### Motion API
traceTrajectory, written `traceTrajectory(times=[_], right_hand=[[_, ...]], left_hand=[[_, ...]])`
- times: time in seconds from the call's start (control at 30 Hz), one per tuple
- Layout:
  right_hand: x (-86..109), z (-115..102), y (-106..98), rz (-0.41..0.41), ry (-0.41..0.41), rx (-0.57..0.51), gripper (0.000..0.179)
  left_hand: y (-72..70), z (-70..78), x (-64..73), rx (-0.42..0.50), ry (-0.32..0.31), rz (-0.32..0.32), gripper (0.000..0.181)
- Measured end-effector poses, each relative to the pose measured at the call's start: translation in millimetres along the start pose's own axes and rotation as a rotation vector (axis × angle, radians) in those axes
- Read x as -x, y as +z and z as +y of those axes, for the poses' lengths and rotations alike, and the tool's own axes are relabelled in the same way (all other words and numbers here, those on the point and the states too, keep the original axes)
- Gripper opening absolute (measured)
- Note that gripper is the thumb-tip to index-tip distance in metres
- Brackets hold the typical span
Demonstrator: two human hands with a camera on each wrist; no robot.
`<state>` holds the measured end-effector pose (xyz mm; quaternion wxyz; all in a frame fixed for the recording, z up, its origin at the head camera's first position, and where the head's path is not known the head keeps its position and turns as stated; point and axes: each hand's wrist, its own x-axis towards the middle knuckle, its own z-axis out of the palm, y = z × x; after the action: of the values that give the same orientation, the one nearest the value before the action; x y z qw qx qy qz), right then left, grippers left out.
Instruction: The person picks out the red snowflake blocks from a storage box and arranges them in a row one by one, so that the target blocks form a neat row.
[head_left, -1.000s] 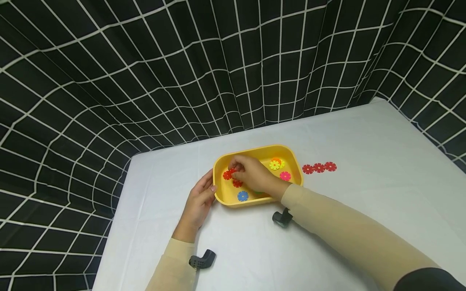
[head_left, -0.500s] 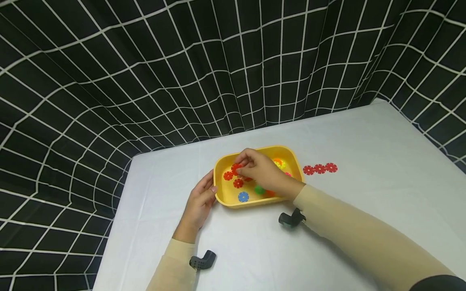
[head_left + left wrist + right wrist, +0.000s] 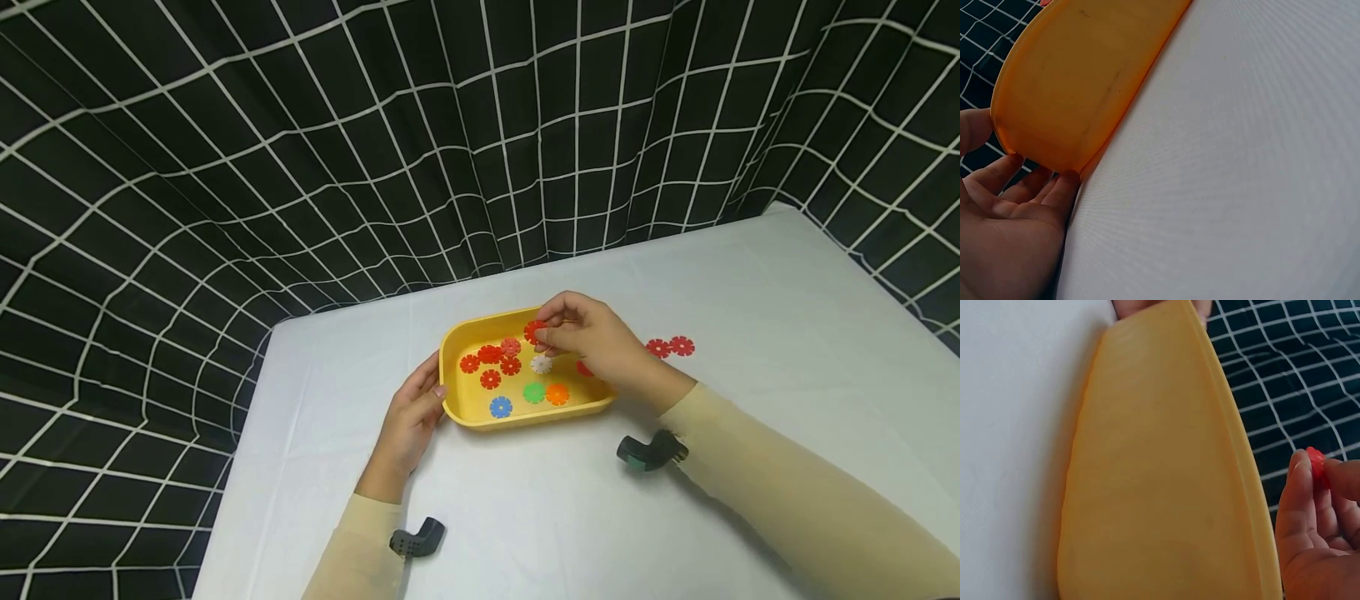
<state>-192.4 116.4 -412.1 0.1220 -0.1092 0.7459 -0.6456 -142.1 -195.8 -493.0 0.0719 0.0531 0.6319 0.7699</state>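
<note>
A yellow tray (image 3: pixel 470 419) stands on the table, several notched plastic discs in it. My left hand (image 3: pixel 409 417) grips its left end, thumb at the rim and fingers against the outer wall in the left wrist view. Over the tray's right part, my right hand (image 3: pixel 600 337) pinches a red notched disc (image 3: pixel 533 332) between thumb and fingers; that disc (image 3: pixel 1317 467) also shows in the right wrist view. Inside the tray lie red discs (image 3: pixel 491 379), a blue disc (image 3: pixel 501 407), a green disc (image 3: pixel 534 392), an orange disc (image 3: pixel 557 393) and a white disc (image 3: pixel 542 364).
To the right of the tray, a row of joined red discs (image 3: pixel 682 346) lies on the white tablecloth (image 3: pixel 517 517), partly hidden by my right hand. A black curtain with white grid lines (image 3: pixel 510 125) hangs behind the table.
My right hand has lifted the red disc from the tray's left part and moved right with it, uncovering more discs. My left hand has stayed on the tray's left end.
</note>
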Motion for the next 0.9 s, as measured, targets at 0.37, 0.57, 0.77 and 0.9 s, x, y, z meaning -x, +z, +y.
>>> traceTrajectory(times=[0.37, 0.57, 0.77, 0.9], right_hand=[[22.1, 11, -42, 0.073, 0.054, 0.023, 0.033], [33.3, 19, -67, 0.124, 0.072, 0.073, 0.039], [42.4, 34, -95, 0.189, 0.086, 0.076, 0.042], [49.3, 44, -113, 0.238, 0.09, 0.127, 0.043]], left_hand=[[0.3, 0.2, -0.2, 0.011, 0.019, -0.014, 0.059], [1.4, 0.6, 0.2, 0.009, 0.019, -0.007, 0.059], [2.9, 1.4, 1.4, -0.001, 0.008, 0.013, 0.059], [2.7, 1.7, 1.2, 0.002, 0.009, 0.008, 0.058]])
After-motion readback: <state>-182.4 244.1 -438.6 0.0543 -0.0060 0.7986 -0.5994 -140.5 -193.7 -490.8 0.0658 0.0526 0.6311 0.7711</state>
